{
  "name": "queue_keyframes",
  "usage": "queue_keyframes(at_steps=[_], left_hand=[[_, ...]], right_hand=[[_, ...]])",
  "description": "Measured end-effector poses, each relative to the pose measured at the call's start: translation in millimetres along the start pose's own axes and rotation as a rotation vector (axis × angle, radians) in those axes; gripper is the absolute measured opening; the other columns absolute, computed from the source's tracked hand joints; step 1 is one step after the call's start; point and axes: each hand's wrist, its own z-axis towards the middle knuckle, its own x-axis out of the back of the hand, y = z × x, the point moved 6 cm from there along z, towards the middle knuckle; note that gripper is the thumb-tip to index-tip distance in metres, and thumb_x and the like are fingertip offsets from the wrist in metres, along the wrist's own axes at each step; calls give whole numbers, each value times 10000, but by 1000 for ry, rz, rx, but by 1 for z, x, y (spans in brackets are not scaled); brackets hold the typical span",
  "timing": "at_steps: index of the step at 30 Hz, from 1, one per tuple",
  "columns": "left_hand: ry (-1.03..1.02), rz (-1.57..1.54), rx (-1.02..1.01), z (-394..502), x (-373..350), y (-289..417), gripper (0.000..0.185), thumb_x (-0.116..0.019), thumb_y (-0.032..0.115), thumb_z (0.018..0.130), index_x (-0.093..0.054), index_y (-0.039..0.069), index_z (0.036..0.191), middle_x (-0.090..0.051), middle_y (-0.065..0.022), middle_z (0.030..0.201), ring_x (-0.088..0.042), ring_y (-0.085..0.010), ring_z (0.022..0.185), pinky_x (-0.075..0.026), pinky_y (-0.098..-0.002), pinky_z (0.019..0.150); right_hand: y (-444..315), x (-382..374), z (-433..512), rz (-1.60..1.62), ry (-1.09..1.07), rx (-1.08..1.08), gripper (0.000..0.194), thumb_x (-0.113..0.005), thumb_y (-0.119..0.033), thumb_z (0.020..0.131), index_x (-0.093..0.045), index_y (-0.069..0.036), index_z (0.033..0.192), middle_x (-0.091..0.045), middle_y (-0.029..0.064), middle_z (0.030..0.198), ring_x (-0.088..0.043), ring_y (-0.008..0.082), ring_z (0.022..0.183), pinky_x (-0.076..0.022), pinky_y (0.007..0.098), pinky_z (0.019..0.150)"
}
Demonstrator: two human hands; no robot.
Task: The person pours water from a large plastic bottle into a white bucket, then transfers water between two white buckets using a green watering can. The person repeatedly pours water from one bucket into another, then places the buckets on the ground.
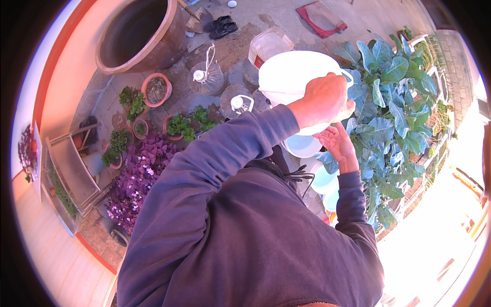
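Note:
A white plastic bucket (291,75) is held up in front of me, seen from above at a slant. My left hand (326,98) reaches across my body and is closed at the bucket's right side, where its white handle (348,78) loops out. Below it, my right hand (338,142) is raised with the palm turned up and fingers apart, its fingertips close to the bucket's lower edge. Whether they touch it cannot be told. Under the bucket stands another pail (303,146) with pale liquid, and a further pail (323,178) is partly hidden by my right arm.
Large clear bottles (206,78) with white caps stand ahead, near a clear plastic tub (270,44). A big clay pot (168,42) is at far left. Potted plants and purple-leaved oxalis (142,172) fill the left; broad-leaved greens (387,115) line the right. Black shoes (221,27) lie beyond.

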Motion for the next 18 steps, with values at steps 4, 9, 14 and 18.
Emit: queue_keyframes(at_steps=[4,9,14,18], left_hand=[[31,-3,-13,1,0,-2,356,-726,287,846,-639,-57,881,-667,-255,868,-673,-438,861,-533,-513,765],[31,3,-7,3,2,-3,359,-735,291,843,-642,-53,889,-669,-252,872,-673,-437,865,-532,-511,765],[14,4,11,5,4,-4,358,-730,293,845,-646,-52,885,-672,-256,871,-674,-437,868,-537,-508,770],[28,-6,2,2,2,-2,351,-718,291,855,-648,-53,880,-673,-256,863,-675,-439,865,-541,-506,774]], right_hand=[[-4,-8,-2,-9,-17,8,777,-525,-546,1066,-430,143,1414,-638,274,1261,-713,360,1126,-643,326,863],[-5,-10,-1,-11,-25,8,777,-525,-548,1065,-432,139,1415,-642,263,1263,-717,350,1120,-640,314,856],[-7,-9,-1,-16,-21,11,769,-518,-553,1067,-444,132,1409,-644,258,1260,-718,351,1116,-640,310,845],[-5,-7,3,3,-16,-1,752,-491,-552,1078,-452,123,1408,-645,256,1251,-714,355,1123,-639,318,853]])
